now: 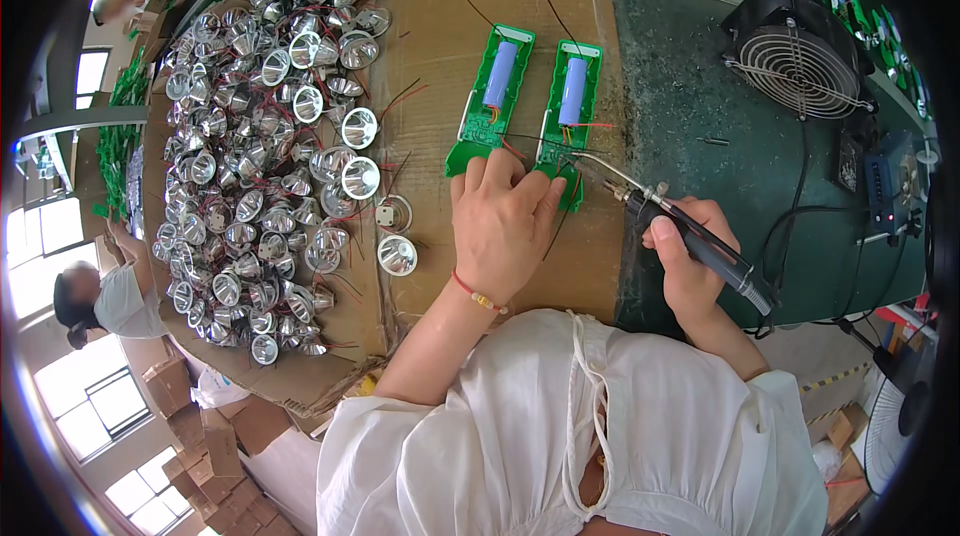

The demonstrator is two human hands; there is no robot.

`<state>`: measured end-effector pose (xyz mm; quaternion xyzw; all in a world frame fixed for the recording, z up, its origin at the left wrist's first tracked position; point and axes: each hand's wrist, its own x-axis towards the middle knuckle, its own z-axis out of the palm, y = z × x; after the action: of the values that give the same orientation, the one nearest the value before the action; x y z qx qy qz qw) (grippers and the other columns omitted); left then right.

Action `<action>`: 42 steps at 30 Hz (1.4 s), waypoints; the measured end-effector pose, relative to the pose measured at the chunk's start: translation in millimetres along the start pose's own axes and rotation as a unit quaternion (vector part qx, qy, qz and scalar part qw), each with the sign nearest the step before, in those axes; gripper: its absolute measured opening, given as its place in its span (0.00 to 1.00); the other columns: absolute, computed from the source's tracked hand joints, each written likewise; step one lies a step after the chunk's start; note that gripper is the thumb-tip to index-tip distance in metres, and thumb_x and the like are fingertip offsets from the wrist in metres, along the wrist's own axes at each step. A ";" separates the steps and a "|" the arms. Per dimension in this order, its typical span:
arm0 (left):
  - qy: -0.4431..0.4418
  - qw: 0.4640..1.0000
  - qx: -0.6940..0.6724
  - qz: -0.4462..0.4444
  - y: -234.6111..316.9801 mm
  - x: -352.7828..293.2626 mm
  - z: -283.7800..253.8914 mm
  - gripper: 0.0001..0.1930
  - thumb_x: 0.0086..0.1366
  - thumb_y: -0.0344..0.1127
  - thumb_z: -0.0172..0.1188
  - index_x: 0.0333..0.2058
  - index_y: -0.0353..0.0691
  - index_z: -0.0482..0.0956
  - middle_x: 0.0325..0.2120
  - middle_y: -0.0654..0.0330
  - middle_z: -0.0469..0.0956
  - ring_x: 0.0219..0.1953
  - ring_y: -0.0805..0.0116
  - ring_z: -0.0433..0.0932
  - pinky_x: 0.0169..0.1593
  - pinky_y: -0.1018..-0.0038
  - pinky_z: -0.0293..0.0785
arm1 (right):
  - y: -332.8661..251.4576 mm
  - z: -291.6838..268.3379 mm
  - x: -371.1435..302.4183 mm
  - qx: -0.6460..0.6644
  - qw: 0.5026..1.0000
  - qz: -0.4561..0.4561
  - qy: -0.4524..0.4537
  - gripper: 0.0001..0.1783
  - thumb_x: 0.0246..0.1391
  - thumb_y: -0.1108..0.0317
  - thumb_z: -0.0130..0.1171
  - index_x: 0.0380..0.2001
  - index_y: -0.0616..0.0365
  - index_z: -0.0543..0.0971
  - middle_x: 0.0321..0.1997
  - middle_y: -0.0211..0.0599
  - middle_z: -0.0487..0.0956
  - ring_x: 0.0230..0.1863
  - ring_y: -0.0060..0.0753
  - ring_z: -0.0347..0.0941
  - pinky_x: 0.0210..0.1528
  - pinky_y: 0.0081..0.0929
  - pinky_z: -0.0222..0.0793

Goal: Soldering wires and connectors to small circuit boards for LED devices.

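Note:
Two green plastic housings lie on the cardboard, a left one (513, 86) and a right one (588, 86). Each contains a purple-blue cylindrical battery, the left battery (500, 75) and the right battery (573, 91), plus a small green circuit board and thin wires. My left hand (498, 221) bends over their near ends, fingers curled and thumb close to the right housing; what the fingertips grip is hidden. A soldering iron (700, 248) with a thin metal feed tube is held in my right hand (698, 251). Its tip points at the right housing's board.
Many silver reflector cups (250, 176) with red and black wires are heaped at the left. A metal-grilled fan (800, 66) and a blue control box (893, 186) with cables stand at the right. Another person (115, 291) is at far left.

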<state>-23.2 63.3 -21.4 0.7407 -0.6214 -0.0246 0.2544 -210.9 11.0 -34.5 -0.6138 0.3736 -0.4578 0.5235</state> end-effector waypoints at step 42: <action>-0.025 1.000 0.006 -0.008 0.4 1.6 0.2 0.09 0.56 0.38 0.59 0.20 0.42 0.76 0.24 0.62 0.68 0.29 0.61 0.67 0.33 0.65 0.61 | -6.4 -3.6 3.9 -0.075 0.994 -0.056 -0.064 0.08 0.47 0.75 0.61 0.30 0.66 0.74 0.21 0.35 0.74 0.20 0.18 0.69 0.20 0.15 0.62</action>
<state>-23.3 61.8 -21.0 0.7461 -0.6219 -0.0420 0.2341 -213.3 7.3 -27.4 -0.6995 0.3376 -0.4171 0.4719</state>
